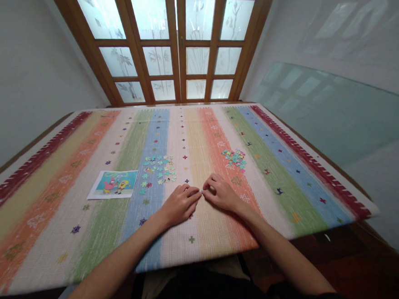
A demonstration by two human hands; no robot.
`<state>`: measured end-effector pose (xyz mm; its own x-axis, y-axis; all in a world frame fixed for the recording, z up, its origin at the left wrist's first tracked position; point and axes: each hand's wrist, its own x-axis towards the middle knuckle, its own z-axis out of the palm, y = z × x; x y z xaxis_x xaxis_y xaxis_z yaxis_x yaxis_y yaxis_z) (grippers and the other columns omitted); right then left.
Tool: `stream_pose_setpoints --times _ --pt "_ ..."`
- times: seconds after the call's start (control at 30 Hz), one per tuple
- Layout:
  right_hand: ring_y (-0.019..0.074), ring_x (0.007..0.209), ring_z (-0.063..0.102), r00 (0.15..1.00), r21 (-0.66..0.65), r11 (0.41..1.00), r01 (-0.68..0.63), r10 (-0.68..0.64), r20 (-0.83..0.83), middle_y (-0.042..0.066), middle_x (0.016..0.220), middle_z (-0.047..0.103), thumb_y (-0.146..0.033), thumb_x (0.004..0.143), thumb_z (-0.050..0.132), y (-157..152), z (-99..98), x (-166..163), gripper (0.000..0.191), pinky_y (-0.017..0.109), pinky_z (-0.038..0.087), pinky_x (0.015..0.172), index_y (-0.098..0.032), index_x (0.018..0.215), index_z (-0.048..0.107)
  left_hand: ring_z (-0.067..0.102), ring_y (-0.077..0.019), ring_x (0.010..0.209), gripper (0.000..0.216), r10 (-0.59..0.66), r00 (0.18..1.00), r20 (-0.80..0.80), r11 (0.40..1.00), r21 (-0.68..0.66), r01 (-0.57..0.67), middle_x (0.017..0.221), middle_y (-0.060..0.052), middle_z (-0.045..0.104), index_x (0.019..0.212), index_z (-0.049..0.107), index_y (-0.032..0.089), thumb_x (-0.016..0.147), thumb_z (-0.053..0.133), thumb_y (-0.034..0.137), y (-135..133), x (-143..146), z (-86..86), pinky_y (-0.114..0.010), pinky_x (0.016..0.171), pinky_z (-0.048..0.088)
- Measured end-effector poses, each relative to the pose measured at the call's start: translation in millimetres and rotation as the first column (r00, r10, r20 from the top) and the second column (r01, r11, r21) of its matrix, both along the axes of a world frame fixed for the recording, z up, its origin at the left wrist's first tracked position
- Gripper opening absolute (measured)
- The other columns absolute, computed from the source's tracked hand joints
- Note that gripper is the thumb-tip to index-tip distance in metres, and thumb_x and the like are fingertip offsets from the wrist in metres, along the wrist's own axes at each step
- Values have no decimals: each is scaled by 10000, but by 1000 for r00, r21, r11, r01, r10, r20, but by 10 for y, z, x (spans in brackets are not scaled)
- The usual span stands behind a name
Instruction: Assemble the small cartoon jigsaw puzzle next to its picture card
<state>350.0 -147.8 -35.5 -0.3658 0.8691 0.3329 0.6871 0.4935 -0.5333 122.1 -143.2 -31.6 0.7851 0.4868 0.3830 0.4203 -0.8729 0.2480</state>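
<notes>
My left hand [182, 203] and my right hand [221, 193] meet over the middle of the striped tablecloth, fingertips close together. Both have curled, pinching fingers. A tiny pale spot shows between the fingertips, too small to name. Beyond my left hand lie several loose jigsaw puzzle pieces [159, 169], mostly turquoise, spread in loose rows. A tighter heap of puzzle pieces [235, 159] sits past my right hand, on the orange stripe. Left of the spread pieces, a printed cartoon picture [113, 184] on white paper lies flat.
The striped tablecloth [99, 229] covers a wide table, its near edge just in front of my body. Wooden doors with frosted panes [157, 60] stand behind the far edge. A glass panel [333, 103] leans against the right wall.
</notes>
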Motion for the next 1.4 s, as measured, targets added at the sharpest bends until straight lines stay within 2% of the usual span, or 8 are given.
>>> stream_pose_setpoints --times 0.27,0.8,0.97,1.07,1.17,1.27,1.4 --pt "218 906 575 992 -23 992 -127 127 -18 61 933 616 -206 888 665 -24 75 77 34 355 465 822 -188 915 653 567 -260 975 226 15 998 -68 998 69 -10 1135 -116 684 1159 659 156 1007 493 174 -16 -11 29 -415 883 487" --pt "221 910 578 987 -20 987 -160 160 -15 66 925 623 -199 883 675 -39 63 60 37 355 469 819 -181 915 668 562 -253 935 217 7 999 -32 998 56 -6 1090 -116 683 1126 661 146 1020 473 177 -33 -19 22 -413 861 489" --pt "219 910 575 986 -9 986 -165 165 -16 62 925 621 -183 869 680 -42 80 59 49 354 467 825 -185 917 667 583 -246 936 233 23 999 37 999 31 -24 1051 -109 684 1140 667 161 1023 467 181 -25 -11 54 -412 874 506" --pt "219 904 570 986 -15 986 -167 167 -16 61 918 617 -167 855 681 -41 88 62 59 353 465 821 -181 911 667 597 -253 966 229 132 982 132 990 33 -137 1046 -109 678 1148 670 169 1015 489 210 59 -85 83 -432 896 518" --pt "214 890 567 986 -23 986 -166 166 -8 59 916 614 -165 856 669 -41 85 65 54 350 463 812 -185 905 663 598 -273 993 220 330 923 196 940 27 -341 1035 -113 657 1123 680 162 983 531 245 194 -245 95 -444 900 530" --pt "210 880 566 986 -17 986 -167 166 -13 56 912 613 -164 857 657 -42 77 64 48 346 461 804 -189 899 660 590 -297 1012 208 493 853 169 864 17 -503 1036 -114 639 1065 700 172 937 567 267 306 -421 71 -482 943 521" --pt "212 887 568 986 -16 986 -165 164 -17 55 913 611 -178 858 665 -42 72 61 38 343 457 802 -192 892 655 582 -314 1035 189 589 803 89 805 11 -593 1036 -113 623 981 718 190 906 565 271 363 -556 8 -531 1038 476"
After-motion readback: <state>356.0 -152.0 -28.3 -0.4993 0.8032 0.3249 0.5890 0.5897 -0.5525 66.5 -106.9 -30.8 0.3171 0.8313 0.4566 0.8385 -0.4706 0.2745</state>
